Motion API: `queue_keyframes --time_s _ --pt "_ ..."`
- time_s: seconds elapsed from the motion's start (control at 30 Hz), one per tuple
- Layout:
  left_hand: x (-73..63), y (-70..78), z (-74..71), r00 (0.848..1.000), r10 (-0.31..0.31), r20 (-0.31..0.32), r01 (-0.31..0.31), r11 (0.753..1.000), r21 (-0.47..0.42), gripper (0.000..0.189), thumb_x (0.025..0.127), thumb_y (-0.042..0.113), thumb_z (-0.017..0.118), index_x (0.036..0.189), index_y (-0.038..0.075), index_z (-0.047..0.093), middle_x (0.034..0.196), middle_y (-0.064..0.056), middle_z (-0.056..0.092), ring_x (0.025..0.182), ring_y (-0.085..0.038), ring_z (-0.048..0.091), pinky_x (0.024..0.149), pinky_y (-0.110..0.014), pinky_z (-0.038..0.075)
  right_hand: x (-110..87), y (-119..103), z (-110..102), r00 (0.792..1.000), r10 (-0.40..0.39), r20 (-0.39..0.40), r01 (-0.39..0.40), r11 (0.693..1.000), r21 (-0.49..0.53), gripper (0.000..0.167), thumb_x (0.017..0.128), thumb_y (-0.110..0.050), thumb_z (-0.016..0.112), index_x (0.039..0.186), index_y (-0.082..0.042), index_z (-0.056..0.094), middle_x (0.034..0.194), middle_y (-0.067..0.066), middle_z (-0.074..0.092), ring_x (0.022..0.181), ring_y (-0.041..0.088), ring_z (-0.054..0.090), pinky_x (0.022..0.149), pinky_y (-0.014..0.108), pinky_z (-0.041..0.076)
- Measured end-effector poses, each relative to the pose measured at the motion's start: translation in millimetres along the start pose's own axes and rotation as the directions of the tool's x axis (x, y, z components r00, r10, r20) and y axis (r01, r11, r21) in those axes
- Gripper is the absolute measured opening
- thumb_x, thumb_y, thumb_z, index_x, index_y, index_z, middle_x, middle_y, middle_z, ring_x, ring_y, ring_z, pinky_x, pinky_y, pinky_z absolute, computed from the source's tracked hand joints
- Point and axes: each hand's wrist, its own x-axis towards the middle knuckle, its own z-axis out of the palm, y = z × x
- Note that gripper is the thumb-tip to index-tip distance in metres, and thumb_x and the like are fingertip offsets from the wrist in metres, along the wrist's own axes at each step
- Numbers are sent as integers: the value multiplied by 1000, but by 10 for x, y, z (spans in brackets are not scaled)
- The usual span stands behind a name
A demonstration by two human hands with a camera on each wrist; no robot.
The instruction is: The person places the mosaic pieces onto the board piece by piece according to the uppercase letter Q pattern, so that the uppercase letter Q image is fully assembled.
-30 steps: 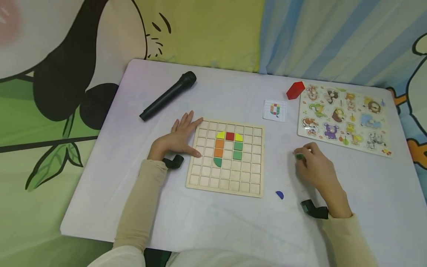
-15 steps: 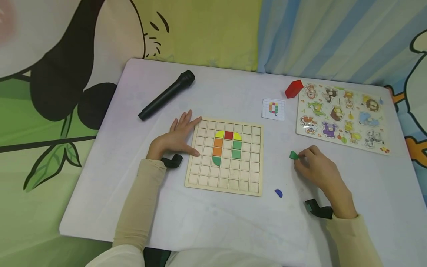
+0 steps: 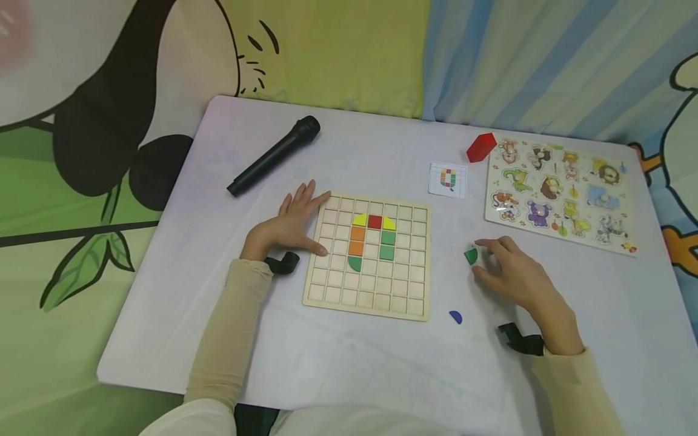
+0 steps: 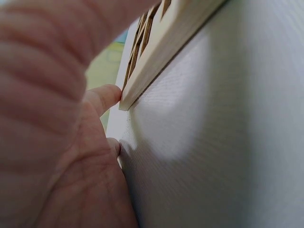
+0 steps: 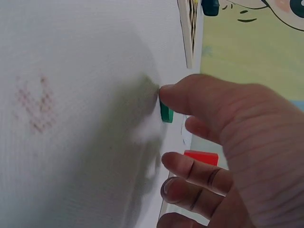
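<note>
My left hand point(image 3: 289, 227) lies with fingers spread at the left edge of a wooden grid board point(image 3: 338, 298). Its thumb rests on the board's edge, and a fingertip touches a corner in the left wrist view. Yellow, red, orange and green pieces sit in the board's cells, among them a green quarter-round point(image 3: 355, 263). To the right of the board, a loose green quarter-round piece point(image 3: 471, 257) lies on the table. My right hand point(image 3: 518, 275) is right beside it, thumb and index finger parted around its near side; contact is unclear. A blue half-round piece point(image 3: 455, 317) lies closer to me.
A pattern card point(image 3: 448, 180) lies beyond the board, near a red block point(image 3: 481, 148). At the right back is an animal puzzle board point(image 3: 561, 194). A black microphone point(image 3: 274, 156) lies at the left back. Curtains hang behind the white table point(image 3: 180, 339).
The green quarter-round was between my right fingertips and has shifted left and turned. My right thumb and index finger have spread apart. The left hand has stayed in place.
</note>
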Motion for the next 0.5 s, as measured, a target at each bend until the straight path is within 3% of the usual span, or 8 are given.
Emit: queue_keyframes --time_s 0.23,0.5 --pt "4 3 8 1000 2 2 -2 1000 -1 129 65 48 88 159 23 1 161 -6 -26 147 -23 -27 119 -46 -17 9 11 44 999 6 -32 -5 1000 8 40 89 -25 67 120 1 60 116 21 52 86 32 55 77 54 51" --pt "-1 3 5 1000 -1 0 1 1000 2 130 65 48 88 159 23 1 161 -5 -26 147 -22 -27 119 -46 -17 29 -22 65 997 -42 -63 41 999 -21 40 87 -24 71 121 -5 63 110 17 52 79 28 54 68 44 51"
